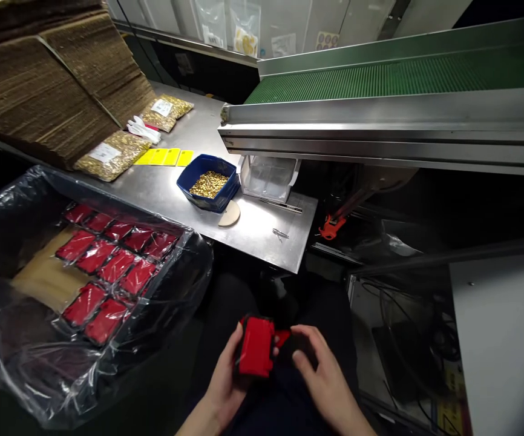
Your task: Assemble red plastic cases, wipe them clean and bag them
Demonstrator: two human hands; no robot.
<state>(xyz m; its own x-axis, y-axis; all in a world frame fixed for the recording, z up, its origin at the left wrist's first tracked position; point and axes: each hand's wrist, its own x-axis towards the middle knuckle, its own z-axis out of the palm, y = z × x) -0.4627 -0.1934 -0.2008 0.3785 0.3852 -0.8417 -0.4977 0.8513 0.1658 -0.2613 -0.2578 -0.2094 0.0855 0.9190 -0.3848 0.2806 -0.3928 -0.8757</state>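
My left hand (pixel 225 381) holds a red rectangular case (pixel 256 346) upright over my lap, at the bottom centre. My right hand (pixel 320 369) is beside it on the right, fingers curled at a small red and black part (pixel 284 336) sticking out from behind the case. At the left stands a carton lined with clear plastic (pixel 30 357), holding several rows of wrapped red cases (pixel 108 266). On the steel table (pixel 162 188) a blue tray (pixel 189 175) holds small gold-coloured pieces.
Flattened cardboard (pixel 48 79) is stacked at the far left. Bags of gold pieces (pixel 110 154), yellow cards (pixel 164 156), a clear plastic tub (pixel 267 177) and a round disc (pixel 230 215) lie on the table. A green conveyor (pixel 402 75) runs along the right. Cables and dark gear fill the floor at right.
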